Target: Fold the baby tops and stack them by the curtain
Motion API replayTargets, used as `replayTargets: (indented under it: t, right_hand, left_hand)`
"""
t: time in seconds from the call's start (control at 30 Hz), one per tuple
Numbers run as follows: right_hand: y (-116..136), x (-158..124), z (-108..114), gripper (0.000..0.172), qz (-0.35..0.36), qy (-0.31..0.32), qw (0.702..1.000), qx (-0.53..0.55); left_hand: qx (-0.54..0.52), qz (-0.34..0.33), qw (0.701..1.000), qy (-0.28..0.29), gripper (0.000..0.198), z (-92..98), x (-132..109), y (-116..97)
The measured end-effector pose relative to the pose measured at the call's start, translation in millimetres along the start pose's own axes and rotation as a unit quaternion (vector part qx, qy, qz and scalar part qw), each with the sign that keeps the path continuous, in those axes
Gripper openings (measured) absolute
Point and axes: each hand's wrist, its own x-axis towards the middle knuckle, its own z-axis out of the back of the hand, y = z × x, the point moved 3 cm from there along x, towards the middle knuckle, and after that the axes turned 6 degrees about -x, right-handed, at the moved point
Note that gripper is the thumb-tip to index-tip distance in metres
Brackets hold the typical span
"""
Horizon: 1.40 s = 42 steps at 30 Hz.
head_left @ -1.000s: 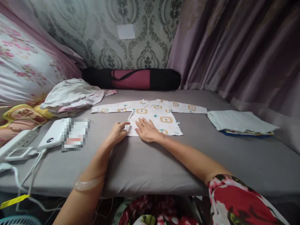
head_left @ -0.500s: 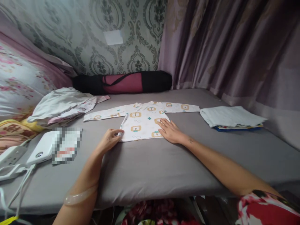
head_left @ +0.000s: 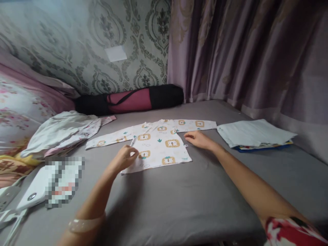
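A white long-sleeved child's shirt (head_left: 153, 143), printed with tan lion faces and small green leaves, lies spread on the grey bed sheet with its sleeves stretched out to both sides. Over the shirt's left side is my left hand (head_left: 125, 158), its thumb and fingers curled together; no cloth shows lifted in them. Just off the shirt's right edge, below the right sleeve, my right hand (head_left: 199, 140) hovers above the sheet. Its fingers are bent and pressed together, with nothing visible in them.
A folded pale stack of cloth (head_left: 256, 132) lies at the right sleeve's end. Rumpled clothes (head_left: 61, 130) are heaped at left, near a white power bank (head_left: 38, 186) and a blurred packet (head_left: 65, 184). Along the wall rests a black and maroon bag (head_left: 130, 100).
My right hand has lifted off the shirt and moved right, its spread fingers now curled. My left hand has moved from the hem corner up along the side. The view has shifted slightly.
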Motion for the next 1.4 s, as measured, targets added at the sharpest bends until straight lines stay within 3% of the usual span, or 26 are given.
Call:
replayTargets:
  t: [0.1,0.23,0.37,0.53,0.7,1.0,1.17,1.4]
  right_hand:
    - [-1.0,32.5,4.0,0.033,-0.076,-0.052,0.993,-0.069]
    - [1.0,53.6,-3.5,0.032,-0.109,-0.043,0.985,-0.123]
    - [-3.0,55.5,-10.5,0.032,-0.113,-0.044,0.984,-0.134]
    - [-11.9,56.5,-12.3,0.038,-0.095,-0.045,0.984,-0.145]
    - [-17.7,57.0,-8.8,0.043,-0.101,-0.084,0.979,-0.158]
    - [-19.8,61.4,-10.8,0.041,-0.104,-0.092,0.979,-0.148]
    - [-22.0,61.5,-8.0,0.038,-0.106,-0.103,0.982,-0.119]
    - [-25.8,62.2,-6.9,0.036,-0.098,-0.095,0.985,-0.102]
  left_hand:
    - [-0.025,-0.054,0.997,0.056,0.034,-20.8,35.6,-40.6]
    - [-0.069,-0.08,0.993,0.048,0.028,-51.9,79.2,-81.8]
    - [-0.085,-0.055,0.995,-0.004,0.03,-77.3,112.2,-98.0]
    - [-0.062,-0.04,0.996,-0.047,0.032,-109.4,133.5,-99.7]
    - [0.024,-0.098,0.991,-0.087,0.036,-134.2,129.9,-100.3]
    - [0.134,-0.114,0.984,0.0,0.058,-152.7,109.7,-128.1]
    - [0.154,-0.093,0.984,0.01,0.073,-167.0,93.1,-144.7]
    - [0.139,-0.159,0.977,0.033,0.078,-178.3,64.4,-165.6]
